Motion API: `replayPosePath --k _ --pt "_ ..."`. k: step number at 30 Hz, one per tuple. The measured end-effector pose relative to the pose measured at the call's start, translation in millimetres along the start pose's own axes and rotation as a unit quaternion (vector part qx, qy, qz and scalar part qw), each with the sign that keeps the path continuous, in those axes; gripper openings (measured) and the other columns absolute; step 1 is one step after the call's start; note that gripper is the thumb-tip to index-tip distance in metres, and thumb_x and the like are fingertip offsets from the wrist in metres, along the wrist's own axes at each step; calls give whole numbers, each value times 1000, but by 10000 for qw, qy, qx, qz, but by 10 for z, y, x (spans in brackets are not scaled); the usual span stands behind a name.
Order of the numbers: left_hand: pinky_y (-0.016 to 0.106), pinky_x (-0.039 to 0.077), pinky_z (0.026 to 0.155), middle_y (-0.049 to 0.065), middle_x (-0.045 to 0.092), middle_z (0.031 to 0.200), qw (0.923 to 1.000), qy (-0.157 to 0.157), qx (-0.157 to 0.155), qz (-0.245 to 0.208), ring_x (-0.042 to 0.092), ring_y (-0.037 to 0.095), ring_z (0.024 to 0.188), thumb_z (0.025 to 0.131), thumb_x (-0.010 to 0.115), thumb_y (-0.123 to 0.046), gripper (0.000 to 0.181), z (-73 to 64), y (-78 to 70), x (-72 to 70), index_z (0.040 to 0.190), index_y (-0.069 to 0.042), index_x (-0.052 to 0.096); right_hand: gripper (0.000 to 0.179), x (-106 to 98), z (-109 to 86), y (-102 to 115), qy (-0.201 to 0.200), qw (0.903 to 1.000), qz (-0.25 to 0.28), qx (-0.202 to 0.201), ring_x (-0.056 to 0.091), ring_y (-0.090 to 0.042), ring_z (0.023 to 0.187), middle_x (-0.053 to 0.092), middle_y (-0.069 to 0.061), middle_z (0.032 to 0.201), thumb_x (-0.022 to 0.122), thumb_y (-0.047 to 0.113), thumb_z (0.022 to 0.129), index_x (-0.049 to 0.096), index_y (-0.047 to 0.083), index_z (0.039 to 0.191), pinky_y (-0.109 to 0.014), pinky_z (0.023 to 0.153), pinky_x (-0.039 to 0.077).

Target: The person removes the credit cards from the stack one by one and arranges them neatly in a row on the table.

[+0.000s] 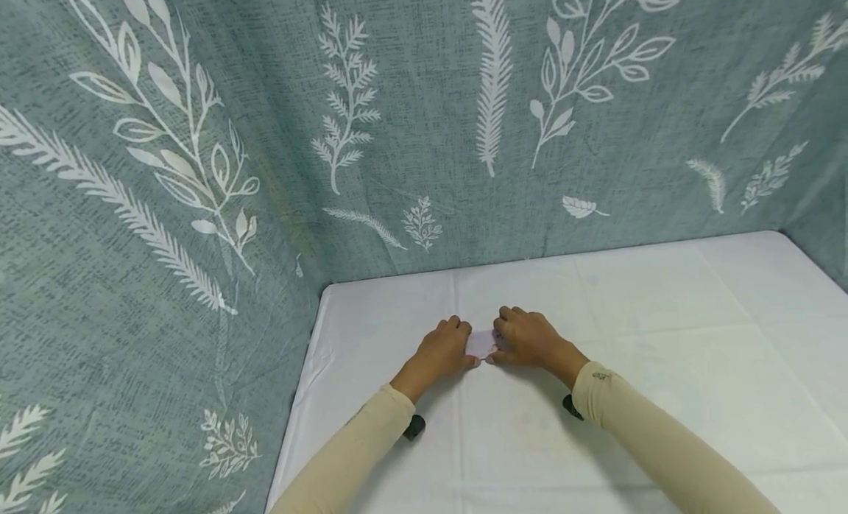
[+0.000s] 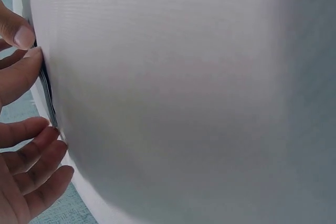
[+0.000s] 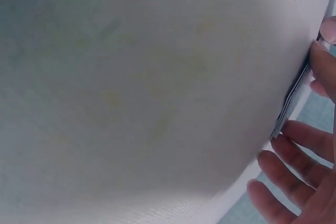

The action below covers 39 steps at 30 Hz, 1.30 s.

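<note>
A small, flat, pale lilac piece with a stacked, layered edge (image 1: 481, 342) lies low over the white-covered table, between both hands; its exact kind cannot be told. My left hand (image 1: 442, 348) holds its left side, thumb at the near edge and fingers toward the far edge. On the opposite side my right hand (image 1: 528, 339) grips it the same way, and the two thumbs nearly meet at the front. In the left wrist view the layered edge (image 2: 48, 95) shows thin dark and light strips. The right wrist view has the same strips (image 3: 292, 97) between thumb and fingertips.
A white cloth (image 1: 629, 396) with fold creases covers the table. Green-blue fabric (image 1: 424, 131) with white leaf prints hangs behind the table and along its left side. Small dark devices (image 1: 414, 427) sit under both sleeved wrists.
</note>
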<state>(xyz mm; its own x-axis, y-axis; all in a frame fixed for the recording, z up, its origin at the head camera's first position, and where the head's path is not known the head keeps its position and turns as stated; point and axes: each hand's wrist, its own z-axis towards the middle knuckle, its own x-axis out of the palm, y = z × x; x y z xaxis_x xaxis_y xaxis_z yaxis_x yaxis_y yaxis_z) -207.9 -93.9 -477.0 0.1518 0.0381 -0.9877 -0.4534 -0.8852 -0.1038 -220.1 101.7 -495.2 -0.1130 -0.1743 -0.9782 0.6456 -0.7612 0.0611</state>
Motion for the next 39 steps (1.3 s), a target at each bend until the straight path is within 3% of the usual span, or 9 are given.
replayPosePath --k 13,28,39 --pt "34 48 75 9 54 111 9999 -11 167 -12 53 22 96 84 69 -41 49 -10 13 21 117 -6 61 56 19 -9 -11 -94 9999 9 -86 52 -15 73 53 -2 87 70 59 74 63 8 95 -30 55 45" --pt "33 49 75 10 54 111 9992 -270 302 -4 52 21 96 84 69 -41 47 -76 12 42 114 -5 61 56 2 -31 4 -325 9991 -162 -214 49 -14 68 52 0 82 70 60 73 63 8 94 -29 52 42" --pt "31 48 78 9 55 110 9966 -565 501 324 52 21 97 85 67 -44 53 -116 9 5 118 -4 59 58 -60 -46 1 -321 9991 -203 -208 54 -17 74 57 -2 89 68 61 75 64 9 98 -33 59 46"
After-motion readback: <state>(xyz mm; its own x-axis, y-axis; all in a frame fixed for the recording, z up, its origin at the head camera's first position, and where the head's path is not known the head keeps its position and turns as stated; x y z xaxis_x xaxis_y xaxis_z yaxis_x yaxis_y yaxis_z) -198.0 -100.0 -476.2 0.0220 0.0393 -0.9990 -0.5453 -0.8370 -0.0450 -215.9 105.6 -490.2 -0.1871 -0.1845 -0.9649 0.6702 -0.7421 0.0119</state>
